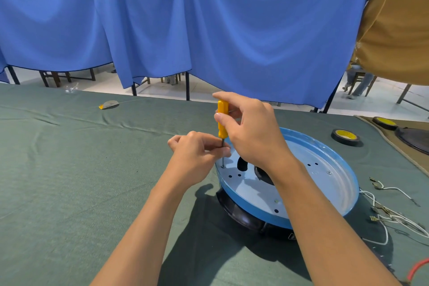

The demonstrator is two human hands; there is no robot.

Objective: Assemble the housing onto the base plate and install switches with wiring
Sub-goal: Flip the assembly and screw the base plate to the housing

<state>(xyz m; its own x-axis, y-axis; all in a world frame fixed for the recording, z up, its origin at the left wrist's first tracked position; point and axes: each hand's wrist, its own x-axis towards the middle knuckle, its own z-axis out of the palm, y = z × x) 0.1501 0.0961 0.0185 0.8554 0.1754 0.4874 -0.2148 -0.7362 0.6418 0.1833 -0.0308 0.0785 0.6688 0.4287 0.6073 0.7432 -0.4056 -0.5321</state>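
A round blue base plate point(325, 169) lies on top of a black housing point(241, 213) on the green cloth, right of centre. My right hand point(250, 130) grips the yellow handle of a screwdriver point(222, 121) held upright. Its tip stands on a screw point(223, 166) at the plate's left edge. My left hand point(197, 153) pinches the metal shaft just above the plate. A black cable end point(242, 165) sticks up through the plate's middle, partly hidden by my right wrist.
White wires with metal terminals point(390, 213) lie loose right of the plate, and a red wire point(417, 267) at the lower right. Two rolls of black tape point(346, 137) point(385, 122) sit at the back right. A small grey disc point(109, 104) lies far left. Blue curtains hang behind the table.
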